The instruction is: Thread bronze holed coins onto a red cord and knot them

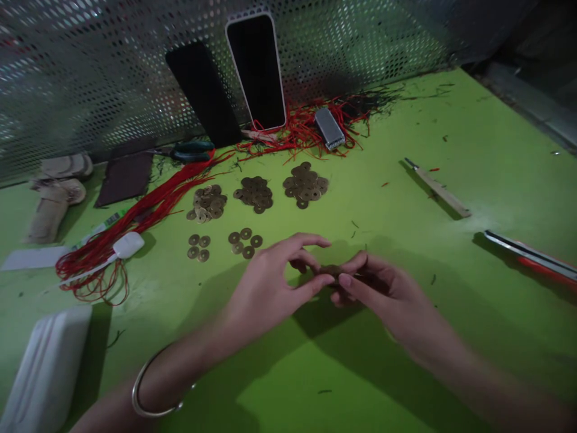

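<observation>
- Left hand (270,282) and right hand (383,294) meet above the tabletop's (451,138) middle, fingertips pinched together on a small dark coin stack (331,270); thumbs and forefingers clamp it from both sides.
- The grip is only at the tips, so a slip could likely scatter the stack.
- Loose coins could roll into the small groups (246,240) just beyond the fingers, mixing counts.
- Farther back, coin piles (255,193) and red cords (148,210) lie near; a sweeping wrist might disturb them.
</observation>
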`<state>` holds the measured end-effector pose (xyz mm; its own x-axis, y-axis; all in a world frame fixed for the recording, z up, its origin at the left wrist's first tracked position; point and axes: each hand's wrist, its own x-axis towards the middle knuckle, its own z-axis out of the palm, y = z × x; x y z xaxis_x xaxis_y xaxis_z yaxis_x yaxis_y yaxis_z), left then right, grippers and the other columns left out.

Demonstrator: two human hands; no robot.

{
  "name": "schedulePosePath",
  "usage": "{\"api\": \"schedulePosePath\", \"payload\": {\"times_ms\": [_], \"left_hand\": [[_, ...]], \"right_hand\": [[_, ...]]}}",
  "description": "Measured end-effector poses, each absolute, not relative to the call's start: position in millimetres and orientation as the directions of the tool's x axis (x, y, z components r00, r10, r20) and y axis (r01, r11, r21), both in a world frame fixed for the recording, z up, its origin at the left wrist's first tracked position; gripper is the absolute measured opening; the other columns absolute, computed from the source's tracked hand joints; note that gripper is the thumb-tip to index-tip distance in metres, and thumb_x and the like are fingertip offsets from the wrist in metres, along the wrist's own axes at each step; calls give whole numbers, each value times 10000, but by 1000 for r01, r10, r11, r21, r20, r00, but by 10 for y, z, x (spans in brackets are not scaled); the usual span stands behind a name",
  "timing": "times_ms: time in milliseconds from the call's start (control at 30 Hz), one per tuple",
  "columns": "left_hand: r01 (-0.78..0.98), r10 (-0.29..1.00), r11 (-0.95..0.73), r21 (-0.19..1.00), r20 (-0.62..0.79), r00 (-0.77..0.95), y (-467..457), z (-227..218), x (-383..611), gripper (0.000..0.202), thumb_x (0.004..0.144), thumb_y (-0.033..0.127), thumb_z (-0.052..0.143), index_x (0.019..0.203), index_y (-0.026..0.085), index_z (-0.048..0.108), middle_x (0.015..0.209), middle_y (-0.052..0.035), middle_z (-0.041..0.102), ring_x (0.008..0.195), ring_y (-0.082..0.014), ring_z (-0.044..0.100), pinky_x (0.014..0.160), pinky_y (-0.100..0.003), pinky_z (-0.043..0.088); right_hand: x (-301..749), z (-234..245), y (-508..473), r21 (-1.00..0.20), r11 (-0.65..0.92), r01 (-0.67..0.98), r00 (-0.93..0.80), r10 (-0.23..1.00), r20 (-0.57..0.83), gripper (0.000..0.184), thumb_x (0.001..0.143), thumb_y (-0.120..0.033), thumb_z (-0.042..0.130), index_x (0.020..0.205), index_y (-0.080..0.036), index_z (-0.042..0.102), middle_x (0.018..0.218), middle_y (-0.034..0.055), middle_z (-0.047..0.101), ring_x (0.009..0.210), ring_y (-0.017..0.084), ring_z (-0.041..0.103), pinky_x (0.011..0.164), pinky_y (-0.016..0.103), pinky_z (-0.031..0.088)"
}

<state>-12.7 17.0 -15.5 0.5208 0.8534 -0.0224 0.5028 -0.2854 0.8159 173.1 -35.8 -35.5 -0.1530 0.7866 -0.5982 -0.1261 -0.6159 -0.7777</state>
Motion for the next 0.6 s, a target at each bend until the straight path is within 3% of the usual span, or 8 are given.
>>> {"api": "schedulePosePath", "payload": {"times_ms": [100,200,400,600], "left_hand": [[485,849,-384,786,94,520,175,-189,-124,247,773,262,678,1012,214,639,865,1,716,764,-132,667,695,-303,570],[464,825,-457,758,167,540,185,-214,-121,123,786,245,662,904,215,677,848,0,721,780,-132,663,709,-306,570],[418,803,-454,787,159,575,196,-226,-123,231,750,223,693,980,206,679,920,-15,715,825,-128,646,710,-278,575],[405,802,-446,798,155,577,200,-239,-134,259,730,233,714,986,205,679,923,-14,711,822,-129,642,704,-268,573]], "right_hand": [[1701,-326,-347,-675,-694,-250,-159,717,-679,115,769,-302,683,782,-211,614,809,-17,685,750,128,660,753,301,573],[1665,-254,-344,-661,-695,-282,-142,712,-688,85,778,-236,671,752,-198,599,807,-20,688,760,125,667,772,297,572],[1648,-188,-343,-659,-686,-309,-143,718,-681,83,781,-194,661,741,-187,588,793,-34,684,750,111,663,749,276,573],[1685,-287,-361,-668,-682,-299,-199,729,-655,115,769,-269,685,771,-193,599,828,-28,695,782,127,667,779,300,573]]}}
